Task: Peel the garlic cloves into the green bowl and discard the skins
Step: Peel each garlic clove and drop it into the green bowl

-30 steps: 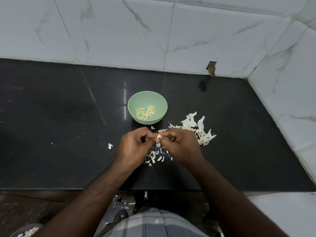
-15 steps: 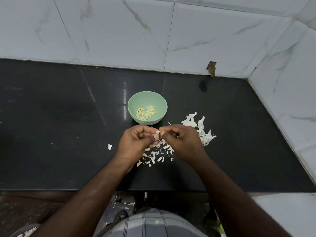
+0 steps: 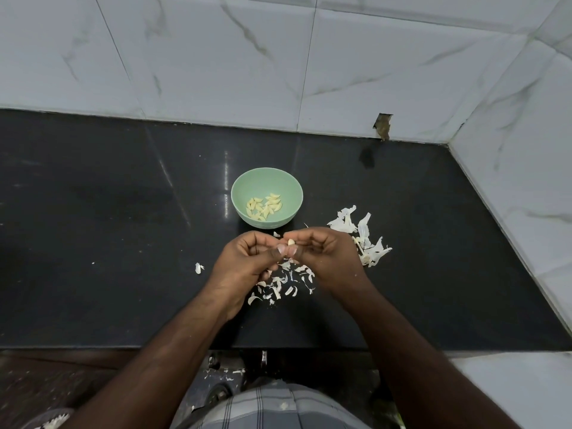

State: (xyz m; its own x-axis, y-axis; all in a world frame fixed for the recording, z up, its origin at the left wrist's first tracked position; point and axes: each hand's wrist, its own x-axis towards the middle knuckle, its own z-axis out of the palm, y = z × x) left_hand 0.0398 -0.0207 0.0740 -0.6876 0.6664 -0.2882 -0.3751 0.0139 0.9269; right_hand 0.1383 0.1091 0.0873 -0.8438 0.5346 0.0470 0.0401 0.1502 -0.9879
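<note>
A small pale garlic clove (image 3: 291, 242) is pinched between the fingertips of my left hand (image 3: 247, 261) and my right hand (image 3: 322, 258), just in front of the green bowl (image 3: 244, 188). The bowl holds several peeled cloves (image 3: 264, 206). Thin white skins (image 3: 284, 283) lie scattered on the black counter under and behind my hands. A bigger heap of papery skins (image 3: 362, 236) lies to the right of my right hand, partly hidden by it.
One stray skin piece (image 3: 199, 267) lies left of my left hand. The black counter (image 3: 108, 243) ends at tiled walls at the back and right (image 3: 510, 181). Its front edge runs below my forearms; skin scraps dot the floor (image 3: 229, 373).
Both hands have moved up toward the bowl with the clove, uncovering more skins on the counter beneath them. The clove now shows bare between the fingertips.
</note>
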